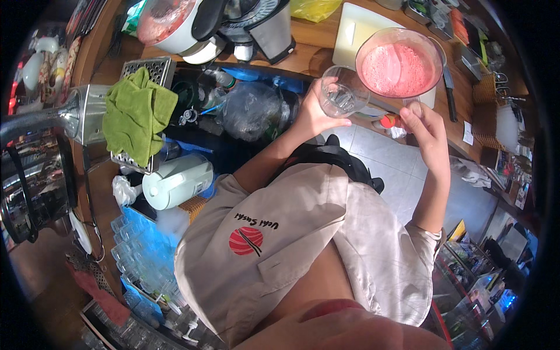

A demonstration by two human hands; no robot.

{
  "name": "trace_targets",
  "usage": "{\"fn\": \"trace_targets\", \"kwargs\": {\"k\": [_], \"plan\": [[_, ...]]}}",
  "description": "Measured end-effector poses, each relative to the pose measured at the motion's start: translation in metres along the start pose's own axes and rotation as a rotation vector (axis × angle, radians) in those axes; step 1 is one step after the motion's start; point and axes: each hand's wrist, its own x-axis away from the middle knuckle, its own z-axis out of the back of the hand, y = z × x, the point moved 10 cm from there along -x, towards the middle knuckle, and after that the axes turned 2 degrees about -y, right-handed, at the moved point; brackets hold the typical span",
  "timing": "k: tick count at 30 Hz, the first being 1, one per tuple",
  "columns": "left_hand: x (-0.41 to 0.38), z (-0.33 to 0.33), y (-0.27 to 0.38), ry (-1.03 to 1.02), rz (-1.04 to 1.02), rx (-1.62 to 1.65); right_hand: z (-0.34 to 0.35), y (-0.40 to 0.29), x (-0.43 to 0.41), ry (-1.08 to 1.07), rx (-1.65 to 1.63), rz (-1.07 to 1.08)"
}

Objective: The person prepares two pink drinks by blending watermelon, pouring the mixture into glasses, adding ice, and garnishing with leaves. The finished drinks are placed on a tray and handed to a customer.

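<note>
A clear drinking glass (343,94) is in my left hand (313,111), the fingers and thumb wrapped around its side. I see no coloured liquid in it. Just right of it, my right hand (424,129) grips the near side of a clear jug (399,61); the exact hold is partly hidden. Frothy pink liquid (396,70) shows inside the jug. The glass and the jug's rim overlap in view, so I cannot tell whether they touch. Behind them a white cutting board (348,43) lies on the wooden counter (317,33).
A knife (449,94) lies on the counter to the right. At the upper left are a citrus juicer (269,33) and a white container (173,30) with pink contents. A green cloth (138,116) covers a perforated metal tray. Several glasses (142,258) stand at the lower left.
</note>
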Motion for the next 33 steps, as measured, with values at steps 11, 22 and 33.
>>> {"fn": "trace_targets", "kwargs": {"k": [11, 22, 33], "plan": [[-0.026, -0.024, 0.010, -0.010, -0.008, -0.074, 0.033, -0.022, 0.005, 0.044, 0.178, 0.068], [-0.039, -0.037, -0.001, -0.020, 0.052, 0.001, 0.043, -0.054, 0.008, 0.119, 0.520, 0.241], [-0.050, -0.048, 0.013, -0.042, -0.020, 0.028, 0.052, -0.057, 0.013, 0.129, 0.673, 0.181]]}}
